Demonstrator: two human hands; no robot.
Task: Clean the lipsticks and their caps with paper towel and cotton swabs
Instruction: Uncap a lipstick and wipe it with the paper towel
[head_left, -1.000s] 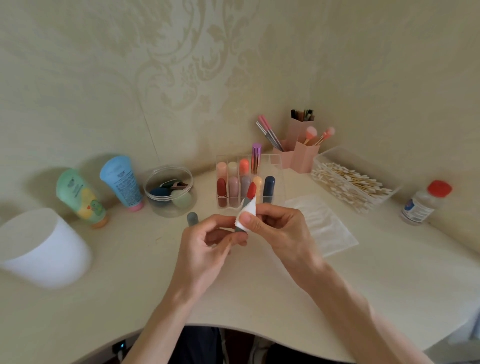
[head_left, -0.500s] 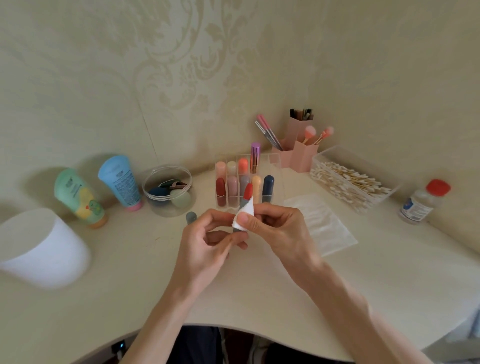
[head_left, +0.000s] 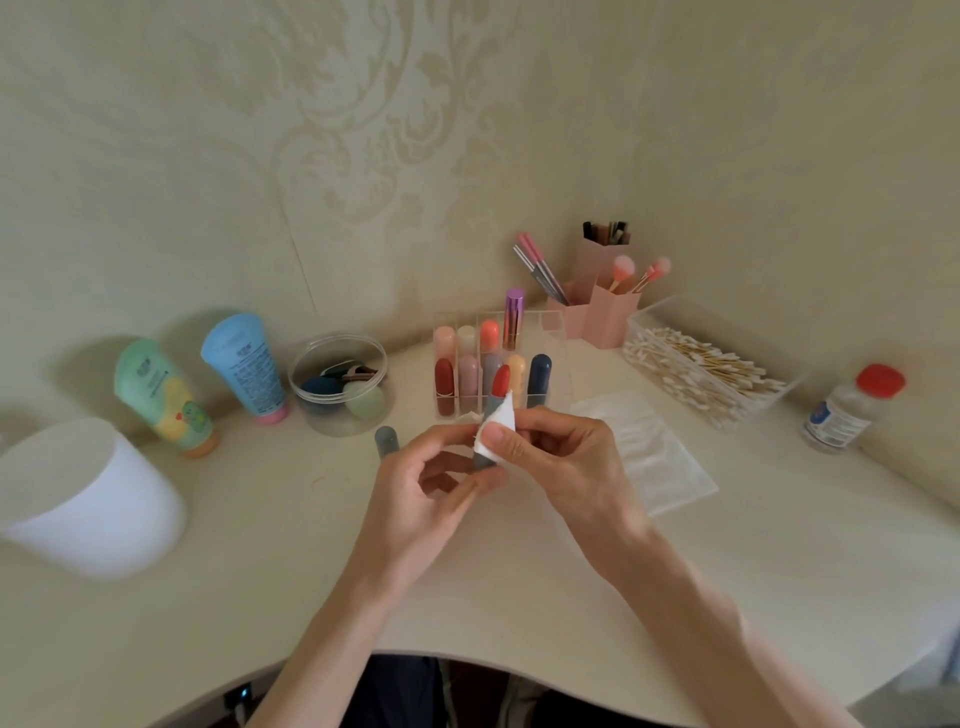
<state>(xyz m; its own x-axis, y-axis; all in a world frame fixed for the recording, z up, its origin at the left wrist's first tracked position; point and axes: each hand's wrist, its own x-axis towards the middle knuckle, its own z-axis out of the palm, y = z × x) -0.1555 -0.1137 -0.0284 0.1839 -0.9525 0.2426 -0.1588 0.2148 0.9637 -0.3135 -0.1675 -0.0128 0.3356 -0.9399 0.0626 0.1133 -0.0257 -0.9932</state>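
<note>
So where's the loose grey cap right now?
In the head view, the grey cap stands upright on the desk, just left of the left hand and in front of the clear round jar.

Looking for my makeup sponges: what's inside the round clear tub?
The tub holds a dark blue sponge, a pale green sponge and some darker bits I cannot identify; anything beneath them is covered.

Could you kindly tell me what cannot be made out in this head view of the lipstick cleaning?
- Head view: the lipstick barrel is mostly hidden by the paper towel piece, the left hand and the right hand.
- Head view: the label print on the small bottle is too small to read.
- Head view: the white tub is blurred, so its contents cannot be told.
</note>
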